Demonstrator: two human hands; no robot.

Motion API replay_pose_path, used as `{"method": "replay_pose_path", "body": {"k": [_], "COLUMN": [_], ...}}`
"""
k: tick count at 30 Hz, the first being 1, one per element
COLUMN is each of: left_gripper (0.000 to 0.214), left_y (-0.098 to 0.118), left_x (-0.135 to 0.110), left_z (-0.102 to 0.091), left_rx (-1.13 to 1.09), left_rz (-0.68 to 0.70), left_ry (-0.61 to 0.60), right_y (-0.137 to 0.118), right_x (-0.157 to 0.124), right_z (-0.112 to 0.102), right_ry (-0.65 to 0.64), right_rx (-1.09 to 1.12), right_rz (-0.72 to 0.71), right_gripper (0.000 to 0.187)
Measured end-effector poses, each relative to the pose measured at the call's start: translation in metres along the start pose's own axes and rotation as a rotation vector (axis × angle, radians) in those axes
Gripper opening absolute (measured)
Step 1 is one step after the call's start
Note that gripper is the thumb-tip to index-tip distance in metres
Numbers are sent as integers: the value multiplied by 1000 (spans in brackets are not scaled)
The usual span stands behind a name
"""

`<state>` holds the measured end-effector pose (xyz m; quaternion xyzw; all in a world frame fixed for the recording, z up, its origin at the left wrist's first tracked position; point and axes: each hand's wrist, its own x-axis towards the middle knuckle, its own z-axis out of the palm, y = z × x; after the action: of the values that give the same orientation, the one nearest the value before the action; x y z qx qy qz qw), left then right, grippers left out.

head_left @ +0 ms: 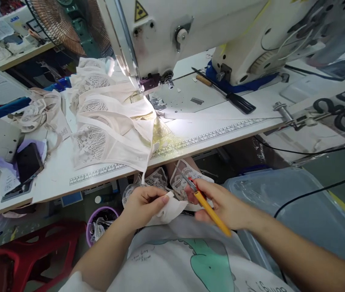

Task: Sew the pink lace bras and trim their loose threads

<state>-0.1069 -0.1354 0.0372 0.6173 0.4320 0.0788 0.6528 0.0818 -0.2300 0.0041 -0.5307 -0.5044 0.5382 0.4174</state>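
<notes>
Over the lap, my left hand [145, 205] pinches the edge of a white bra piece [174, 209] between thumb and fingers. A narrow white strip [151, 150] runs from near that hand up over the table edge to the sewing machine's needle area. My right hand [218, 198] is closed around scissors [210, 211] with a yellow-orange handle and some red near the pivot. Their thin metal blades point up and away, just right of the bra piece. Lace bra cups [180, 178] lie on the lap beyond both hands. White lace bras [96, 138] are spread on the table left of the needle.
The sewing machine [157, 44] stands over the white table [221, 121], with a black-handled screwdriver [239, 101] at its base. A phone [29, 162] lies at left. Below are a red stool [41, 247], a purple bin [89, 227] and, right, a plastic tub [270, 182].
</notes>
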Motion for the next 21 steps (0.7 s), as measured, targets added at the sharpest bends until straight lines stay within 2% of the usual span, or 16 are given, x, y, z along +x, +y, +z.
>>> {"method": "replay_pose_path", "body": {"k": [4, 7, 12, 21], "left_gripper": [32, 30, 23, 21], "left_y": [1, 2, 4, 1], "left_x": [3, 5, 6, 8], "left_z": [3, 6, 9, 10], "left_rx": [-86, -76, -3, 22], "left_rz": [-69, -91, -72, -75], "left_ry": [-47, -40, -5, -2], "right_y": [8, 16, 16, 19], "right_x": [-2, -8, -14, -16], "right_z": [-29, -34, -31, -34], "right_ry": [-319, -437, -439, -386], "right_rx": [-256, -361, -457, -455], "right_rz": [-49, -40, -16, 54], "right_gripper": [57, 57, 54, 47]}}
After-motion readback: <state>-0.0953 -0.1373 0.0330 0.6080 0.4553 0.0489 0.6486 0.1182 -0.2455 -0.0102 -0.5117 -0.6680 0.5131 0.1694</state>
